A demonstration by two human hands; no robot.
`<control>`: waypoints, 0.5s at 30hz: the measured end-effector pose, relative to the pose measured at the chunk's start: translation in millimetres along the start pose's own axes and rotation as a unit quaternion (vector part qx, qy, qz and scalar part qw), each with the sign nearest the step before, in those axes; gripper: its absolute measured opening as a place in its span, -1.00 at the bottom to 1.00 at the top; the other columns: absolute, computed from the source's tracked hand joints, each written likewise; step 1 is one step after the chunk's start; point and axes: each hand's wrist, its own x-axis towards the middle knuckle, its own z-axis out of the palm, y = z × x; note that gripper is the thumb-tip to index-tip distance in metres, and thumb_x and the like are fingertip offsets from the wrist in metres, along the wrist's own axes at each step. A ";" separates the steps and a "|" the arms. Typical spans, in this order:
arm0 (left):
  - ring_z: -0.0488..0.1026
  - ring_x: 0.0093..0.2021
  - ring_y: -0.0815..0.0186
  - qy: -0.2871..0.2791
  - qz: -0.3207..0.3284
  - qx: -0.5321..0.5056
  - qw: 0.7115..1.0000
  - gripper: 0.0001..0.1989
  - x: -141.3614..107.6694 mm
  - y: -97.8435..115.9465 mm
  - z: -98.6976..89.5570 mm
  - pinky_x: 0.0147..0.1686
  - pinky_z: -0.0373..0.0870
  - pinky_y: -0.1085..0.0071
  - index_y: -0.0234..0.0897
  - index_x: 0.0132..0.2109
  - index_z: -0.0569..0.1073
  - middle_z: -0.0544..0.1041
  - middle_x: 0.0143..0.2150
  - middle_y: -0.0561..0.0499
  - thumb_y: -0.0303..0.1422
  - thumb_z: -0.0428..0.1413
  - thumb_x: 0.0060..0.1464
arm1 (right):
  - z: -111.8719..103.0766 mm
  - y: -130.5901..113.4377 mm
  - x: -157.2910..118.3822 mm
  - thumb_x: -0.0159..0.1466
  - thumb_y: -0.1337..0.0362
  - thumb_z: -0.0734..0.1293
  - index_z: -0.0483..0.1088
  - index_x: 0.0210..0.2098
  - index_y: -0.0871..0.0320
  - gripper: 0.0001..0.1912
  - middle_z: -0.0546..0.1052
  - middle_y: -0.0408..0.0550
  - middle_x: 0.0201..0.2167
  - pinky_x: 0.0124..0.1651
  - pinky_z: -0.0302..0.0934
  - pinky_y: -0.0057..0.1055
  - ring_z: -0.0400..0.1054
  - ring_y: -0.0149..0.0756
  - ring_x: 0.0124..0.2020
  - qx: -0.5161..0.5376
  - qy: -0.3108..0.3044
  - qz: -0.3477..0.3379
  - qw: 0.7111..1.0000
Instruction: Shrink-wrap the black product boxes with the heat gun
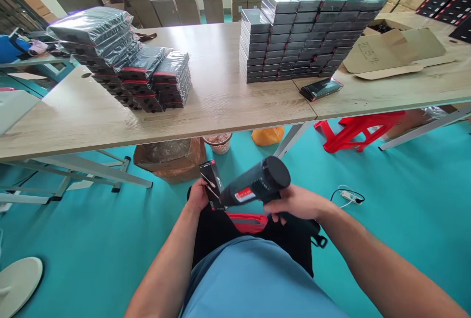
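Observation:
My right hand point(290, 202) is closed around the handle of a dark heat gun point(257, 180) with a red and white label. Its nozzle points left, close to a small black product box point(212, 183). That box stands tilted above my lap, gripped along its left side by my left hand point(199, 194). From this angle I cannot tell whether nozzle and box touch. A similar black box point(321, 89) lies alone near the table's front edge.
On the wooden table point(217, 72) stand loosely wrapped black boxes point(147, 70) at left and a neat shiny stack point(294, 38) at right. An opened carton point(395, 53) lies farther right. Below are a brown carton point(171, 158), a bin point(220, 144), a red stool point(362, 129) and a power strip point(351, 196).

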 end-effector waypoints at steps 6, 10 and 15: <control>0.53 -0.26 0.22 -0.050 0.183 0.158 0.969 -0.68 -7.9 9.9 -0.5 -0.19 0.47 0.36 -0.28 -0.21 0.59 0.61 -0.29 -0.01 -0.55 0.27 -0.23 | -8.4 34.4 -19.0 0.13 0.11 0.49 0.52 -0.28 0.19 -0.72 0.54 -0.09 -0.48 -0.44 0.32 -0.37 0.40 -0.30 -0.46 0.101 0.139 0.016 0.985; 0.46 -0.02 0.15 -0.058 0.280 0.285 0.915 -0.68 -3.1 11.4 2.2 0.05 0.40 0.31 -0.17 -0.27 0.63 0.57 -0.13 -0.03 -0.59 0.30 -0.25 | -2.3 30.0 -22.4 0.15 0.10 0.49 0.52 -0.17 0.18 -0.65 0.57 -0.03 -0.34 -0.42 0.32 -0.37 0.42 -0.30 -0.42 0.173 0.151 -0.031 0.973; 0.38 0.14 0.05 -0.079 0.346 0.394 0.848 -0.61 0.8 8.7 5.2 0.24 0.27 0.19 -0.10 -0.23 0.67 0.52 -0.01 -0.07 -0.62 0.27 -0.22 | 13.7 16.9 -16.5 0.21 0.10 0.46 0.53 -0.22 0.17 -0.72 0.56 -0.05 -0.38 -0.35 0.32 -0.32 0.40 -0.26 -0.39 0.106 0.125 -0.092 0.982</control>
